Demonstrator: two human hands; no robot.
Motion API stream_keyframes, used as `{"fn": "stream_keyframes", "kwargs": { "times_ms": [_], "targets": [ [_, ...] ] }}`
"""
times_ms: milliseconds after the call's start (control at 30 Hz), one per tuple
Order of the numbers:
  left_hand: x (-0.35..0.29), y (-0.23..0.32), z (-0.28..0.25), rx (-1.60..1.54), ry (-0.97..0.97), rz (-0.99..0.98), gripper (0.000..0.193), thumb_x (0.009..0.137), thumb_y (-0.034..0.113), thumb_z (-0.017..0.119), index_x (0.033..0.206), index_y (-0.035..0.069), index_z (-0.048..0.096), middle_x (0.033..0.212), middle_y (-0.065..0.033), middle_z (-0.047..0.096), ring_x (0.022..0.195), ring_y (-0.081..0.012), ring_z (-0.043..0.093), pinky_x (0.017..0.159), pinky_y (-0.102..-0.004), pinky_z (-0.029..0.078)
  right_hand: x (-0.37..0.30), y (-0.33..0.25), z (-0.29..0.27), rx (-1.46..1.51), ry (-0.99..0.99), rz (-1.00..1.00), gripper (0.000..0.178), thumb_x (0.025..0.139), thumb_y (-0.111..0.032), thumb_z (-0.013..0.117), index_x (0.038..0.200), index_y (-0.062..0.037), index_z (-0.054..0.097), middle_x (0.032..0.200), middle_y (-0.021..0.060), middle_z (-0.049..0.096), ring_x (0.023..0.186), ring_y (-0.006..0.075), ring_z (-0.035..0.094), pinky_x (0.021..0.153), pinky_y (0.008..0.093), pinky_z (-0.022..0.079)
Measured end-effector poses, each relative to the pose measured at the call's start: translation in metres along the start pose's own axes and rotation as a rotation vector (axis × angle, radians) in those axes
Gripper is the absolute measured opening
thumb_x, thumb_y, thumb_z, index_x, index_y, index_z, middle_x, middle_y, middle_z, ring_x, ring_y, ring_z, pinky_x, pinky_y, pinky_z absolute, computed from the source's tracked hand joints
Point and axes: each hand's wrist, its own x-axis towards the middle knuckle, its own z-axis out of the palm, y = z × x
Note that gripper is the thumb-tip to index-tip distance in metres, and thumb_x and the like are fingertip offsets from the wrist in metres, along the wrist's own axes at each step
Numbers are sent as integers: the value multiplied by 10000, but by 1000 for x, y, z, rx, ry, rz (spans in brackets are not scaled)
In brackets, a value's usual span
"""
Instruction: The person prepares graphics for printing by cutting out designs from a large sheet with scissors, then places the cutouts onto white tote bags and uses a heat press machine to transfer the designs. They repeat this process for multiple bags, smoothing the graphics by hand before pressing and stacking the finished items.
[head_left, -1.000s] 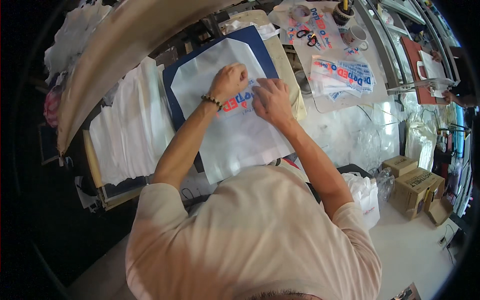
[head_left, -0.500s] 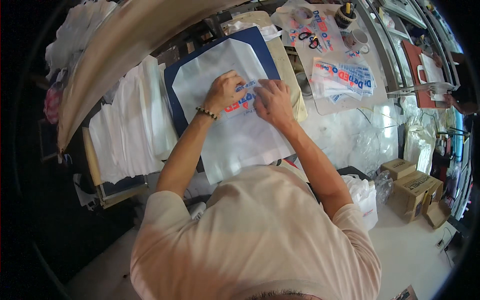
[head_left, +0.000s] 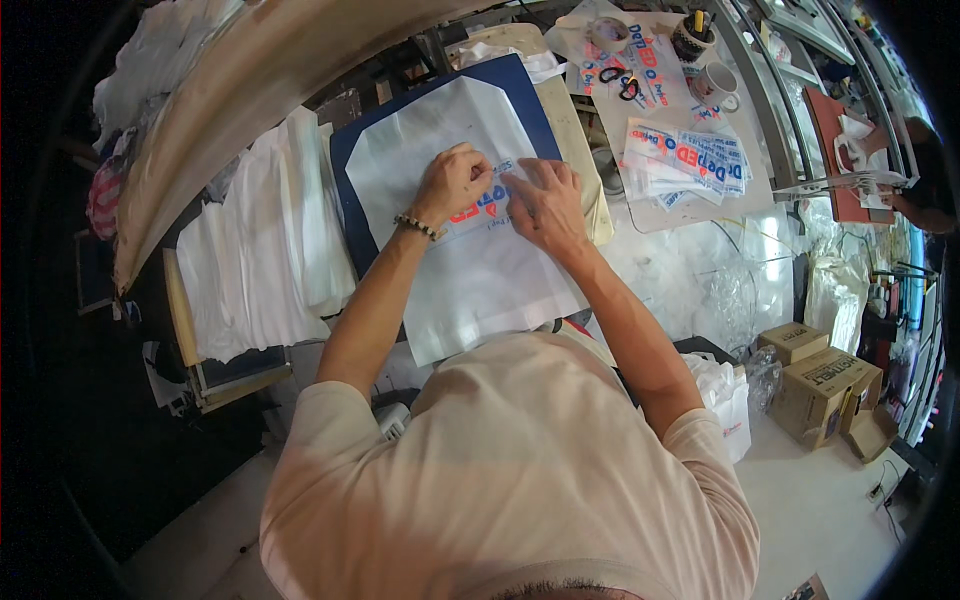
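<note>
A flat white sheet-like piece [head_left: 490, 290], its kind unclear, lies on a dark blue board [head_left: 348, 165] in front of me. At its middle is a clear strip [head_left: 488, 206] with red and blue print, partly covered by my hands. My left hand [head_left: 455, 185], with a beaded bracelet [head_left: 418, 227] at the wrist, rests at the strip's left side. Its fingers are curled together, and whatever they pinch is hidden. On the strip's right side, my right hand [head_left: 548, 205] lies with fingers spread and fingertips pressing down.
White folded pieces [head_left: 265, 235] are stacked on my left. A side table at right bears printed strips [head_left: 685, 160], scissors [head_left: 622, 82], a tape roll [head_left: 609, 34], a mug [head_left: 714, 84] and a pen cup [head_left: 692, 40]. Cardboard boxes [head_left: 822, 390] stand behind right; another person's hand [head_left: 880, 140] works far right.
My left hand's fingers have drawn in tighter. My right hand's fingers have spread slightly over the strip. At far right, the other person's hands have moved over white material.
</note>
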Motion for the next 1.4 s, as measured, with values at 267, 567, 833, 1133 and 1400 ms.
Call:
{"fn": "stream_keyframes", "kwargs": {
  "times_ms": [267, 567, 833, 1133, 1400],
  "targets": [
    [3, -8, 4, 26, 31, -68, 139, 879, 123, 704, 848, -12, 713, 873, -142, 696, 774, -279, 694, 721, -381, 560, 1, 0, 0, -27, -27, -6, 386, 756, -178, 696, 1134, -168, 775, 1278, 84, 604, 1161, 308, 527, 1001, 464, 406],
    [15, -11, -5, -32, -118, -314, 169, 849, 165, 721, 870, -1, 740, 824, -186, 741, 791, -330, 730, 745, -388, 570, -1, -2, 0, -55, -44, -20, 409, 764, -177, 694, 1167, -205, 763, 1287, 90, 591, 1165, 315, 519, 996, 468, 404],
    [11, -13, -4, 74, -49, -130, 164, 876, 154, 717, 873, -10, 725, 886, -201, 729, 867, -369, 710, 798, -436, 557, -1, 0, 0, -100, -123, -30, 452, 782, -190, 682, 1225, -252, 748, 1315, 101, 549, 1215, 325, 477, 1017, 484, 383],
    [9, -15, -6, 120, -21, -63, 148, 915, 143, 672, 916, -2, 700, 930, -188, 675, 930, -384, 663, 866, -453, 524, -1, -1, 1, -121, -158, -34, 477, 794, -200, 686, 1266, -261, 726, 1331, 119, 529, 1232, 346, 456, 1044, 497, 364],
    [-6, 5, -19, -1, -78, 73, 107, 873, 87, 699, 875, -21, 702, 887, -182, 654, 815, -357, 677, 731, -414, 549, 0, -1, 2, -132, -153, -32, 485, 804, -200, 669, 1282, -265, 718, 1332, 128, 525, 1232, 349, 456, 1040, 502, 364]
  ]
}}
